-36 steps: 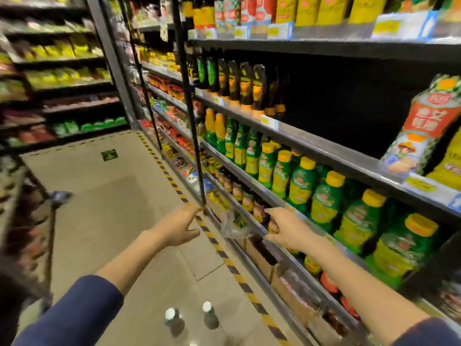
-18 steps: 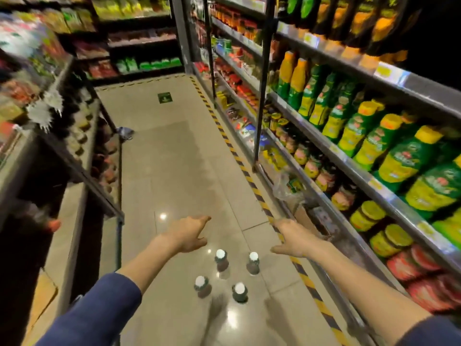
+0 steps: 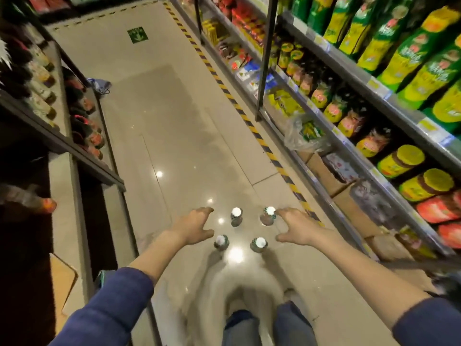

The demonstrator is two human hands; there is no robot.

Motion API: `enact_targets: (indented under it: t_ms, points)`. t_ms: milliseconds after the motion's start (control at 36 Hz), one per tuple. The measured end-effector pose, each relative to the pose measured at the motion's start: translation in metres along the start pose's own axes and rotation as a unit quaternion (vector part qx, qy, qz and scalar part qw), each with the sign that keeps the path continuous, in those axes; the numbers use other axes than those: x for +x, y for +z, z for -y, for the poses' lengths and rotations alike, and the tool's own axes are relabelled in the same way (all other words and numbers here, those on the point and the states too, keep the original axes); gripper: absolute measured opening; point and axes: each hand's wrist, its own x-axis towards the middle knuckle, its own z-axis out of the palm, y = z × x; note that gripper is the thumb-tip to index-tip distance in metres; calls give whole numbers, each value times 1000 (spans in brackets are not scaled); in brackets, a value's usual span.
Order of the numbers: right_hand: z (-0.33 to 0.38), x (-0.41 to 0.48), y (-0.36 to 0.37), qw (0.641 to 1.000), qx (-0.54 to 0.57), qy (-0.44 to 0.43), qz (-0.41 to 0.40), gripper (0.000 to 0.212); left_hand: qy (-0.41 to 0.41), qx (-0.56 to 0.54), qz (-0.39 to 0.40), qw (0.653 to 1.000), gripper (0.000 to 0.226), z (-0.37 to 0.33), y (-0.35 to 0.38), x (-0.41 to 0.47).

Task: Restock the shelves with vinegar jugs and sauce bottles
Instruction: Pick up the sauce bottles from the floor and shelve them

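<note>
Four white-capped bottles (image 3: 236, 216) stand upright in a square on the aisle floor (image 3: 174, 121). The left hand (image 3: 195, 227) hovers at their 9 o'clock and the right hand (image 3: 298, 228) at 3 o'clock. The fingers of both are spread apart, holding nothing.

Recommended: grip each bottle below the cap, lift straight up, and avoid tipping its neighbours.

The left shelf corner (image 3: 119, 182) juts in at 10 o'clock. The right shelf rail (image 3: 321, 196) lies near at 3 o'clock. Open floor runs toward 12 o'clock.

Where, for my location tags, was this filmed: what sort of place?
Most likely a grocery store aisle: shelves with price tags, rows of green bottles, and striped tape along the floor.
</note>
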Motion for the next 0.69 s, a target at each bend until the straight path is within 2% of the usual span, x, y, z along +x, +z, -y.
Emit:
enact_targets:
  t_ms: [167, 333, 556, 694]
  points:
    - [-9, 27, 38, 999, 39, 9, 33, 75, -20, -15, 27, 999, 70, 21, 40, 31]
    - [-28, 62, 82, 996, 48, 35, 68, 61, -58, -30, 64, 996, 73, 40, 90, 72]
    - [-60, 122, 134, 990, 64, 56, 110, 59, -107, -50, 89, 989, 80, 60, 171, 138]
    - [-83, 166, 170, 989, 43, 53, 135, 57, -130, -62, 97, 985, 77, 75, 227, 180]
